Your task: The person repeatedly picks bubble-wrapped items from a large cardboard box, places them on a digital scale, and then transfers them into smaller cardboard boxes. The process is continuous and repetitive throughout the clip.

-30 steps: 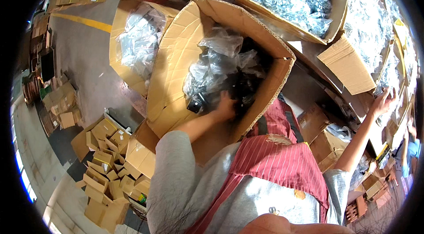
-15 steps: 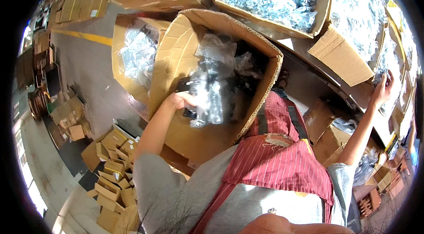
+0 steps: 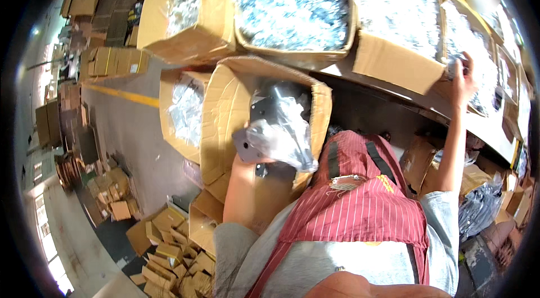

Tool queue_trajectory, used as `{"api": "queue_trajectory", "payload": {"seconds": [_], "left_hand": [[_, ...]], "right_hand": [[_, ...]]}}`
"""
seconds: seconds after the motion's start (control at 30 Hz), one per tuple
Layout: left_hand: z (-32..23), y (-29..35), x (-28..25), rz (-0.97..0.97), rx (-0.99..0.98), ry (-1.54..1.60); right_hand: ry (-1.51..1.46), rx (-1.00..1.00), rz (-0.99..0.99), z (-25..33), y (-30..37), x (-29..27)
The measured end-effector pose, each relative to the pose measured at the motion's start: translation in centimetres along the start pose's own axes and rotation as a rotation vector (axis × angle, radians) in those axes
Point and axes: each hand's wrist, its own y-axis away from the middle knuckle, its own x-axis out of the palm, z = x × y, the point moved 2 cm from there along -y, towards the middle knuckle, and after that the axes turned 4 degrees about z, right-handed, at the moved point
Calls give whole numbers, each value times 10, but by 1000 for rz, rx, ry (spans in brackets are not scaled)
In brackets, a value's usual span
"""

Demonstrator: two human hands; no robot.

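Observation:
My left hand is closed on a clear plastic bag of parts with a dark flat plate with a hole at its near end. It holds this over the open cardboard box, where more dark pieces lie in shade; its fingertips are mostly hidden. My right hand reaches out to the far right, at the edge of a carton of small clear-bagged parts. Its fingers are bent together by a small dark thing, too unclear to name.
Large cartons of bluish bagged parts line the bench at the back. A smaller carton with clear bags stands left of the box. Small empty cartons are heaped at lower left. A yellow line crosses the grey floor.
My left hand has lifted and turned the bagged parts, and the plate now faces up. My right hand stays by the far-right carton. The whole view has swung toward the right.

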Motion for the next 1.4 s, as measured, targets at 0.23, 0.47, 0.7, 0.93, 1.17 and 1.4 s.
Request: {"api": "queue_trajectory", "payload": {"seconds": [0.23,0.47,0.7,0.93,1.17,1.4], "left_hand": [[-256,-133,-102,291,390,947],[-437,-129,-63,500,155,1450],[-572,-136,7,946,-147,1984],[-604,-186,36,659,-192,2204],[-578,-268,37,409,11,2214],[-604,-316,76,808,-33,2235]], "right_hand": [[-1152,139,787,120,97,-41],[-1386,127,931,44,136,-138],[-876,-33,614,-62,126,-231],[-753,-52,515,-109,66,-263],[-1038,430,161,-241,-5,-263],[-861,384,40,-315,-92,-284]]}}
